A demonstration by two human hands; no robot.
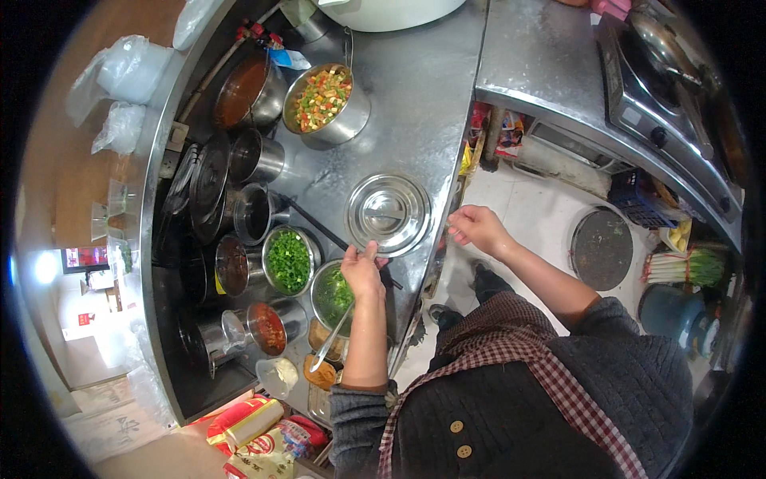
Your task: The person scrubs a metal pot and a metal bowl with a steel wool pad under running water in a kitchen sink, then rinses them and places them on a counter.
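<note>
A round stainless steel lid (385,214) with a strap handle lies at the counter's front edge. My left hand (362,272) has its fingertips at the lid's near rim, a digit above it and another below. Beneath that hand, dark chopsticks (320,223) slant across the counter. A bowl of cut greens (335,293) sits just left of the hand, with a metal spoon (328,347) leaning from it. My right hand (479,227) hovers by the counter edge, apart from the lid. Its fingers are curled together; whether they pinch something small is unclear.
Pots with chopped green onion (288,261), diced vegetables (323,99), red sauce (267,329) and brown liquid (239,93) crowd the steel counter (419,72). A burner (640,90) stands far right. On the floor are a round dark board (601,248) and bundled scallions (682,267).
</note>
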